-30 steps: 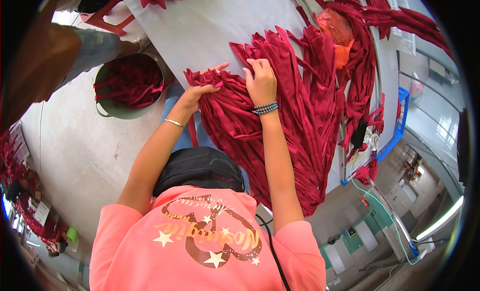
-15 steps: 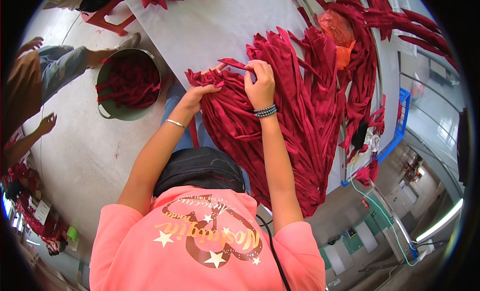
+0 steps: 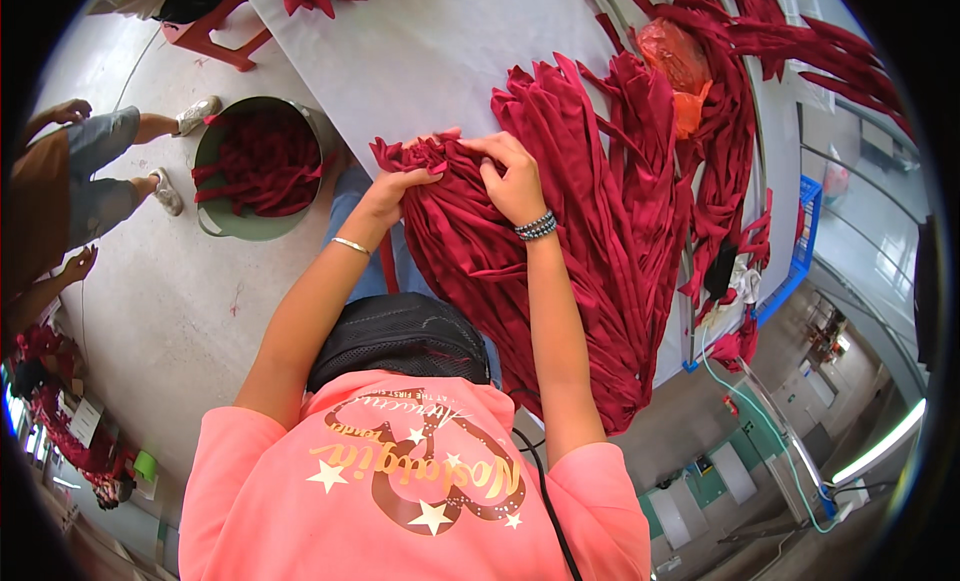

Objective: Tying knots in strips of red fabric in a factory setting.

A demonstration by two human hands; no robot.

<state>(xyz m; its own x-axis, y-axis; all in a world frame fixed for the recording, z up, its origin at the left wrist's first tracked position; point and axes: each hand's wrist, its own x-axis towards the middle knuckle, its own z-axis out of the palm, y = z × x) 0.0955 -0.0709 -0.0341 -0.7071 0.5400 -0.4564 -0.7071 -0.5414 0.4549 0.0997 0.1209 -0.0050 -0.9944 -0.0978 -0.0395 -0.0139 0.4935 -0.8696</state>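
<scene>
My left hand [image 3: 392,191], with a bangle at its wrist, is closed round the gathered end of a bundle of dark red fabric strips [image 3: 460,221]. My right hand [image 3: 514,181], with beaded bracelets, has its fingertips pressed on the top of that bundle, close to the left hand's fingers. It pinches a strip there, though the fingers partly hide it. The bundle hangs over the table's near edge. A larger pile of the same strips [image 3: 610,231] lies right beside it, under and past my right forearm.
The white table [image 3: 400,51] carries more red strips and an orange plastic bag [image 3: 675,61]. On the floor to the left stands a green tub [image 3: 210,218] of red strips. A person [image 3: 45,191] is beyond it. A red stool [image 3: 215,41] and blue crate [image 3: 795,271] flank the table.
My right hand has come left and slightly down, bringing the raised strip end onto the bundle. My left hand keeps its hold. The other person at the left has shifted their legs and hands.
</scene>
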